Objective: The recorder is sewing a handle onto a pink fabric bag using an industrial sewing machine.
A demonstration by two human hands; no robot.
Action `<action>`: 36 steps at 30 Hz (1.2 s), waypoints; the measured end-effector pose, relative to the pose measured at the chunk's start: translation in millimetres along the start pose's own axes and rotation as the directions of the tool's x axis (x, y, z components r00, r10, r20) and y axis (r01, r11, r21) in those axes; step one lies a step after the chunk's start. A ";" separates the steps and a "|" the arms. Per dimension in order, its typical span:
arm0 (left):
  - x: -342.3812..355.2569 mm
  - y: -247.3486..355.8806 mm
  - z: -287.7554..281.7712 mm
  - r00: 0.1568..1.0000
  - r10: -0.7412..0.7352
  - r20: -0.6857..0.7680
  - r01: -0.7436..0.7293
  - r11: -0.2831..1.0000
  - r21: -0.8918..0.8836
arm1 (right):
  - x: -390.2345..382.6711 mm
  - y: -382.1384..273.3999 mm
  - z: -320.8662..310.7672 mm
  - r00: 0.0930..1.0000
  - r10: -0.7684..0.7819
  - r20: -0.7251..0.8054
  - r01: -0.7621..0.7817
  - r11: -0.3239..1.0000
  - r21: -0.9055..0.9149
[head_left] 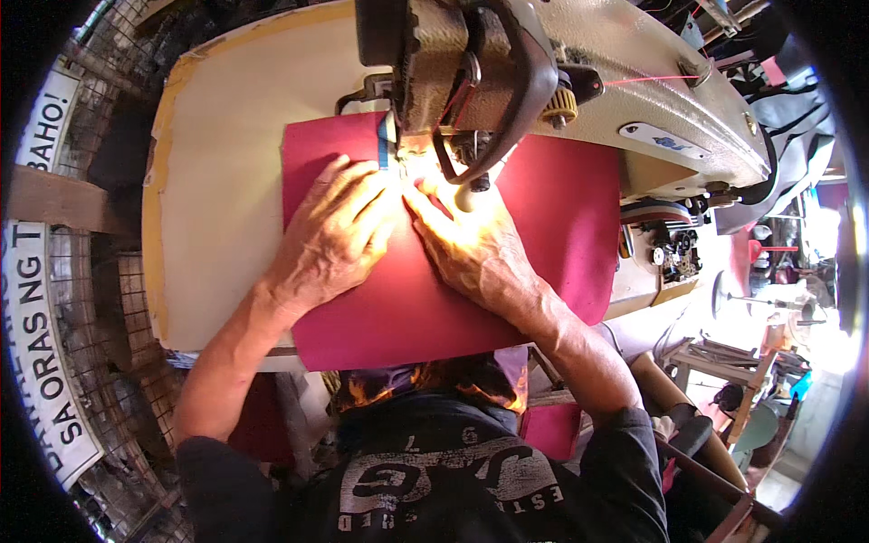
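A red sheet of material (pixel 344 330) lies under a sewing machine head (pixel 425 72). A narrow blue strip (pixel 385 136) lies at the sheet's upper part, beside the lit needle area. My left hand (pixel 344 226) rests on the sheet just below the strip, its fingers lightly bent and laid on the surface. My right hand (pixel 471 244) lies on the sheet to the right, thumb stretched toward the needle area; bright light and the machine partly obscure its fingers.
The pale worktable (pixel 213 199) reaches left to a wire grille (pixel 127 317) with signs. The machine's arm (pixel 661 100) extends right, past small metal parts (pixel 679 253). A cluttered bench (pixel 724 357) stands at right. Another red piece (pixel 552 430) sits below the table edge.
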State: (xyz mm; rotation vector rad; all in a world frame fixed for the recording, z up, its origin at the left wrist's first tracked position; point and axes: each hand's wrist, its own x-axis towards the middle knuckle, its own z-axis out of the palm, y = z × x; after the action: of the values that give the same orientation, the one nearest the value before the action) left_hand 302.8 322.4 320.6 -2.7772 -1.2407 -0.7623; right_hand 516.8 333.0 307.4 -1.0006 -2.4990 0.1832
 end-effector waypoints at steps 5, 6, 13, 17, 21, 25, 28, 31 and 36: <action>0.5 -0.7 -2.8 0.998 -0.065 0.022 0.067 0.991 -0.115 | -3.0 2.7 -3.8 0.996 -0.021 0.088 0.022 1.000 -0.009; 0.7 -1.0 -3.1 0.997 -0.066 0.028 0.069 0.991 -0.114 | -3.6 3.7 -4.1 0.995 -0.029 0.091 0.030 0.999 -0.011; 6.0 -9.5 -0.7 0.999 -0.027 0.031 0.030 0.993 -0.116 | 8.6 6.1 -10.9 0.996 -0.092 0.010 0.093 0.991 -0.092; 6.1 -12.4 0.0 1.000 -0.019 0.020 0.021 0.992 -0.125 | -11.9 -5.1 -55.1 0.996 -0.069 -0.064 0.070 0.998 0.007; 5.8 -14.4 0.5 1.000 -0.023 0.006 0.023 0.991 -0.135 | -67.2 10.4 -148.6 0.945 0.264 -0.191 -0.269 0.963 0.001; 7.3 -15.7 -1.6 1.000 0.006 -0.004 -0.006 0.991 -0.133 | -83.2 86.0 -252.0 0.812 0.246 -0.529 -0.462 0.824 -0.326; 11.4 -18.8 -3.1 1.000 0.020 -0.006 -0.020 0.986 -0.165 | -54.9 179.3 -303.4 0.797 0.292 -0.528 -0.538 0.741 -0.402; 11.8 -19.4 -3.8 1.000 0.013 -0.009 -0.015 0.986 -0.166 | -36.5 266.3 -320.8 0.689 0.519 -0.506 -0.724 0.523 -0.450; 8.0 -20.8 -2.1 0.999 -0.037 0.007 0.038 0.985 -0.169 | -57.6 327.8 -324.9 0.683 0.689 -0.242 -0.729 0.623 -0.283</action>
State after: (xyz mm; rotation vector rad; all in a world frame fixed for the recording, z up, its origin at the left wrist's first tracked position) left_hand 291.8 341.9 322.0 -2.8955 -1.2901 -0.9057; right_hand 903.2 520.0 486.4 -2.0771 -1.9176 -0.1083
